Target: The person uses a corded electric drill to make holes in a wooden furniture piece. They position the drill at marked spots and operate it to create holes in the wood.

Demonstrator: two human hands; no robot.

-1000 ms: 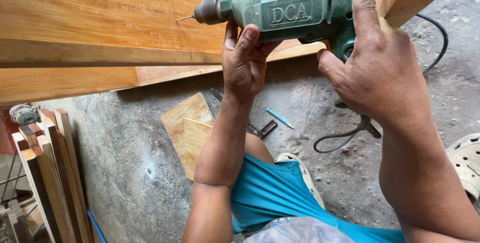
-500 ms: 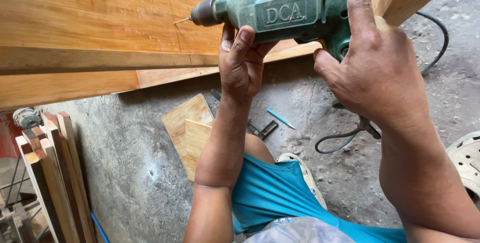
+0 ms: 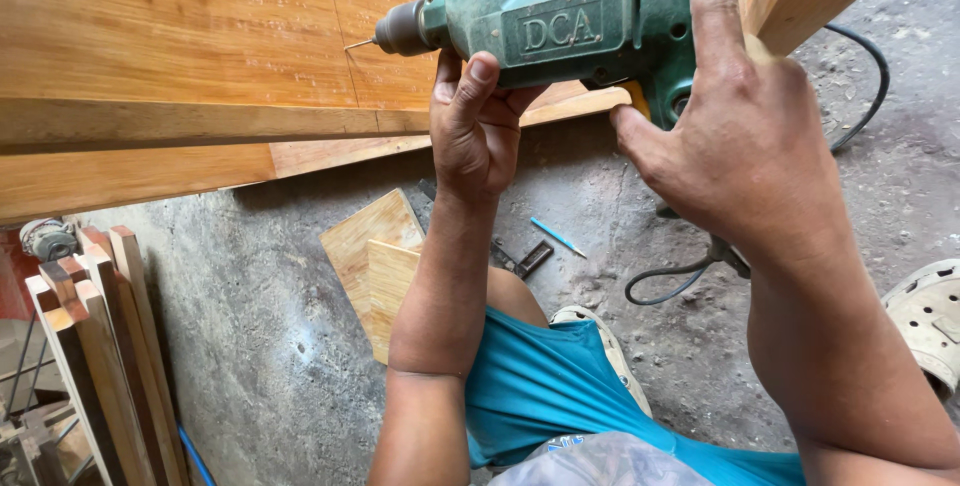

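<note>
Closest to me, the right hand (image 3: 745,161) is wrapped tight around the rear grip of the green electric drill (image 3: 570,21), index finger laid along the top of the body, thumb curled near the orange trigger. The left hand (image 3: 478,131) cups the drill body from below, fingers bent up against the casing, half closed rather than fully clamped. Both hands carry the tool together, held level in the air over the person's knee in blue shorts (image 3: 560,386).

The thin drill bit (image 3: 358,44) points sideways at the face of the big wooden panel (image 3: 180,26), its tip right at the surface near a seam between boards; I cannot tell if it has bitten in.

My worry: so slim a bit could snap or skate across the wood if the drill tilts, since the lower hand only props it. The black power cord (image 3: 860,76) loops over the concrete floor (image 3: 250,326) by the sandalled foot, an easy snag. Farther off lie plywood offcuts (image 3: 375,251), a blue pencil (image 3: 558,237) and stacked wooden slats (image 3: 95,346).
</note>
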